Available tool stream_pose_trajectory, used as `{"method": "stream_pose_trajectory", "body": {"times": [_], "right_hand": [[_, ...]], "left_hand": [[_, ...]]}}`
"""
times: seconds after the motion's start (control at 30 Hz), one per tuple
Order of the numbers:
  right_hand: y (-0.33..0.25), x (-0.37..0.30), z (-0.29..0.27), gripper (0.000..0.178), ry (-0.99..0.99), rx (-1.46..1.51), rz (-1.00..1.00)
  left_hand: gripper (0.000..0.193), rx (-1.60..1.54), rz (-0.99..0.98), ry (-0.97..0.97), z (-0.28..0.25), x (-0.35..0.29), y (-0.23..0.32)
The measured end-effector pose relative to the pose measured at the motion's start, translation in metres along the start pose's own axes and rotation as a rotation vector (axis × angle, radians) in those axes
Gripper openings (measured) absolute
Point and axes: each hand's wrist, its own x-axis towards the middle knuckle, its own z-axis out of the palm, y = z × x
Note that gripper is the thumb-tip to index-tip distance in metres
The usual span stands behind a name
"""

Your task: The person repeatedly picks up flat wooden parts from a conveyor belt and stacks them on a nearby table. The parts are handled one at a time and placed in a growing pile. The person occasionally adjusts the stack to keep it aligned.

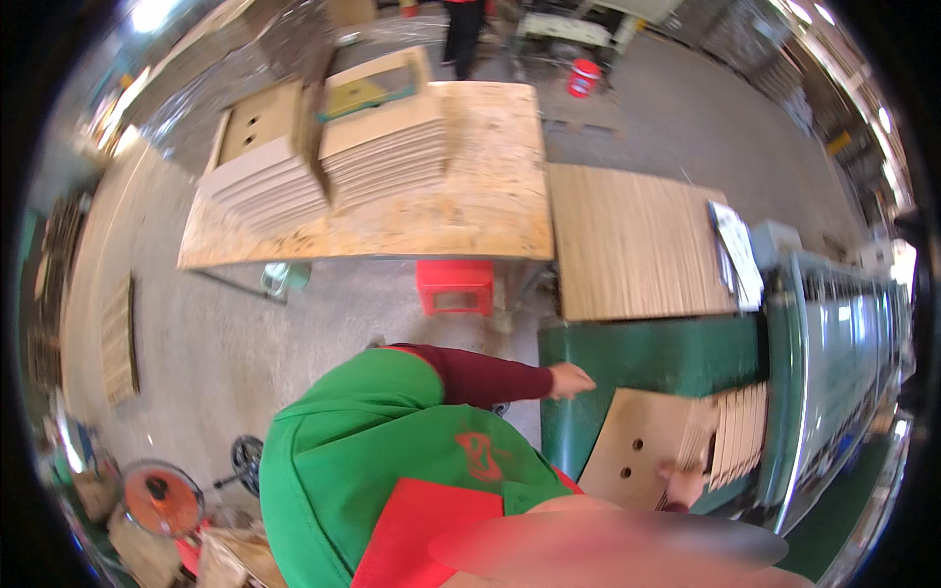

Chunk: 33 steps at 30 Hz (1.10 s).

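head view: a person in a green apron over a dark red sleeve stands at a green machine (647, 358) on a workshop floor. the left hand (570, 380) reaches out past the apron toward the machine's near corner, the fingers drawn loosely together and holding nothing that can be seen; whether it touches the green casing cannot be told. the right hand (683, 482) sits low in the frame, closed on the bottom edge of a fanned stack of cardboard sheets (686, 441), the thumb and fingers pinching the lower corner while the sheets stand on edge and lean against the machine's side. the front sheet shows two small round holes. above the machine, a tall flat stack of brown boards (632, 245) lies beside it, with a small pile of papers (737, 250) resting on its right edge. behind that, a plywood worktop (490, 186) carries two stepped piles of cut cardboard blanks (323, 157), well apart from both hands. a red plastic stool (456, 286) stands under the worktop's near edge. a red bucket (583, 76) sits on the floor far back, near another person's legs (463, 34). at lower left, an orange fan (162, 498) stands on the floor among scraps.
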Motion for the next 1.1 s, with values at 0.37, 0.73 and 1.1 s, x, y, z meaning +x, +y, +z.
{"method": "stream_pose_trajectory", "body": {"times": [0.37,0.73,1.1], "right_hand": [[-0.320,-0.176,-0.079,0.064,-0.196,1.350,-0.556],[-0.872,-0.263,-0.059,0.052,-1.645,1.460,-0.742],[-0.998,-0.284,0.084,0.051,-1.590,1.003,-0.770]], "left_hand": [[0.039,0.720,0.865,1.765,-0.409,-0.546,-0.022],[0.072,1.157,0.086,1.297,-0.511,-0.594,-0.042],[0.052,0.107,0.881,1.573,-0.555,-0.542,-0.126]]}}
